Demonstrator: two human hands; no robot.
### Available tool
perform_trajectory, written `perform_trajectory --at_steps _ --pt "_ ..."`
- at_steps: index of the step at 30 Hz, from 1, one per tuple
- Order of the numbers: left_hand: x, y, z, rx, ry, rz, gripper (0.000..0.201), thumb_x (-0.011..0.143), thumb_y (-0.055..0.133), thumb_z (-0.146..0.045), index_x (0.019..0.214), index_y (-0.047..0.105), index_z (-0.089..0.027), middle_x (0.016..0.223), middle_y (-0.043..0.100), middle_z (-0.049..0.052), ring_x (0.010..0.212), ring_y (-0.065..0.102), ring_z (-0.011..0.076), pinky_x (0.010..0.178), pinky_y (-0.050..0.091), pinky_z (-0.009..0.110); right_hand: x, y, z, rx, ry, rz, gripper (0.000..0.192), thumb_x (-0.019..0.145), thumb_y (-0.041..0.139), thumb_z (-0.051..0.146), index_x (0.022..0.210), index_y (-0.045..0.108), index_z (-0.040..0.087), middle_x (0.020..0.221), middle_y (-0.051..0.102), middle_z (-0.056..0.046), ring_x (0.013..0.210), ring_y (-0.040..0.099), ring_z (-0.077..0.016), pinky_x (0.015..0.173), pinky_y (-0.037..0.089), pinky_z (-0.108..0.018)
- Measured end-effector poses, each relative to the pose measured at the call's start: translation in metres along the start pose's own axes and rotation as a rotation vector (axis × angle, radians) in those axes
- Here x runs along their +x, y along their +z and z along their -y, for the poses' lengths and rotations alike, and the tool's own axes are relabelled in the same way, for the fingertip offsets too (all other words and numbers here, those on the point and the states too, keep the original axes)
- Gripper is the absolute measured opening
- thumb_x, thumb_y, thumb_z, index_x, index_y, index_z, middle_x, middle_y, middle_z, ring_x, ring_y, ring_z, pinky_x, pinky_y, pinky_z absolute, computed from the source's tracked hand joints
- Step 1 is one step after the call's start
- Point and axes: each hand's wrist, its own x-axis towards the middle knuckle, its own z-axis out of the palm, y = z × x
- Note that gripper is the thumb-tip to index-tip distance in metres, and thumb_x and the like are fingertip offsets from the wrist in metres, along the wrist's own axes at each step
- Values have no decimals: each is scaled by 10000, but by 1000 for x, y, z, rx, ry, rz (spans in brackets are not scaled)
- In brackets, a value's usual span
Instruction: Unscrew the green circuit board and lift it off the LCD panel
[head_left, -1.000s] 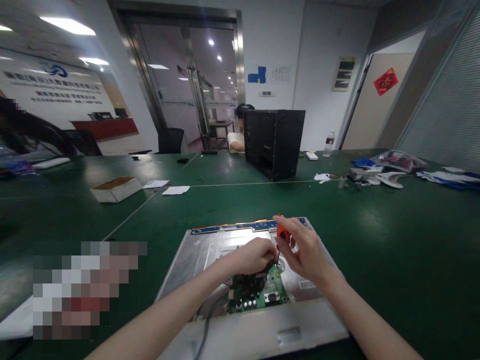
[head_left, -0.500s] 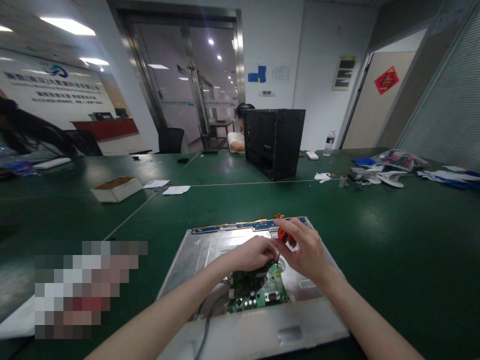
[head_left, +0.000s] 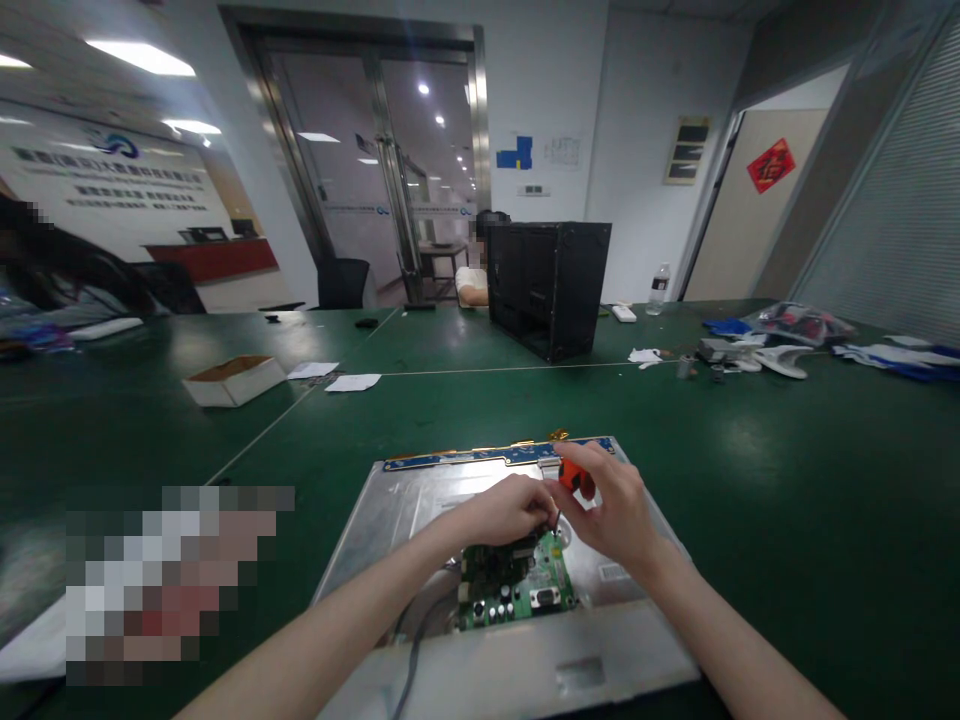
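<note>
1. Clock directions are taken from the green circuit board [head_left: 555, 572], 12 being away from the wearer. It is seated mid-panel on the metal back of a flat display panel [head_left: 397, 505], which is laid on the green table [head_left: 787, 560].
2. At 6 o'clock, the bare near flange of the panel is seen; at 7–8, a grey cable [head_left: 415, 650] is run across it. No cover is seen over the board, so access is judged done.
3. At 12, near the board's far edge, the left hand [head_left: 514, 507] is placed with fingers bent inward. Fingertips are hidden; whether anything is gripped cannot be told.
4. At 1, the orange-red handle of a screwdriver [head_left: 571, 474] is gripped by the right hand [head_left: 611, 508]. The shaft is pointed down at the board's far corner; tip contact is too small to confirm.
5. Screw work is judged under way at that corner; loosening or tightening cannot be told. The board is not lifted off, so this stage is judged unfinished. Remaining screws cannot be counted.
6. Farther at 12, a blue strip board [head_left: 521, 455] is left exposed along the panel's far edge.
7. Beyond, an open white box [head_left: 247, 385] is set at 10–11, a black computer case [head_left: 577, 290] at 12–1.
</note>
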Motion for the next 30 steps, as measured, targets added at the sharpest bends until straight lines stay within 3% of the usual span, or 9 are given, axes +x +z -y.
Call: perform_trajectory --at_steps 3,8,19,25,30 --pt "0 0 1 4 -3 -3 249 725 481 -28 752 703 -136 756 693 7 702 575 148 660 435 210 1 -1 1 10 4 13 301 891 579 235 1185 516 226 762 599 4 539 518 -105 505 415 -226" --pt "-1 1 1 10 -4 -5 238 744 489 -52 781 711 -126 737 689 17 692 581 156 669 441 220 2 -5 4 99 35 97 408 896 471 178 1301 446 225 958 653 -60 617 572 -129 563 482 -261" --pt "0 -1 -1 3 -10 0 225 727 496 -28 723 698 -126 728 683 10 677 561 142 621 407 200 0 0 1 6 6 10 284 883 565 217 1161 507 225 790 616 -10 537 521 -109 506 422 -232" --pt "0 0 0 9 -14 1 222 739 493 -56 744 704 -126 708 677 11 680 564 153 635 417 214 2 -6 4 95 31 104 435 877 474 171 1307 444 227 960 653 -62 639 582 -139 578 495 -266" --pt "0 1 1 -8 -9 -7 226 739 489 -56 752 705 -124 748 694 22 706 586 157 664 435 220 1 -3 3 69 46 67 374 872 507 170 1238 489 240 901 638 -41 570 541 -116 511 453 -246"
